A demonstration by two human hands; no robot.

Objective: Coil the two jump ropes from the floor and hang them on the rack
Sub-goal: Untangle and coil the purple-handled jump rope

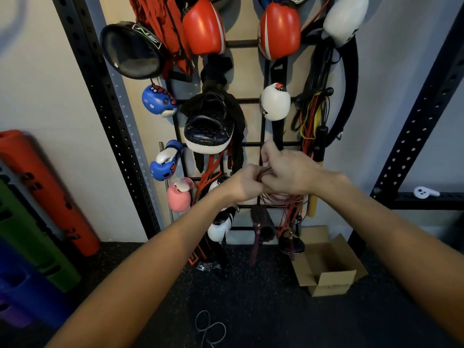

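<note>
Red thin coiled jump rope (281,197) pinched in both hands: left hand (247,183) clenched on loops, right hand (288,172) fingers gripping strands, likely securing coil before hanging on black metal wall rack (251,144); grey rope (209,327) on floor.

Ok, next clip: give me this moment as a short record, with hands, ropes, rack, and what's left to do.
left hand: closed on the red rope coil
right hand: closed on the same coil, fingers working its top
red rope: bundled in loops, held up against the rack, ends hanging down
grey rope: loose on the floor, uncoiled
rack: black wall grid, crowded with gloves and pads
box: open, on the floor, lower right
left to do: red rope not clearly hung yet; grey rope untouched
</note>
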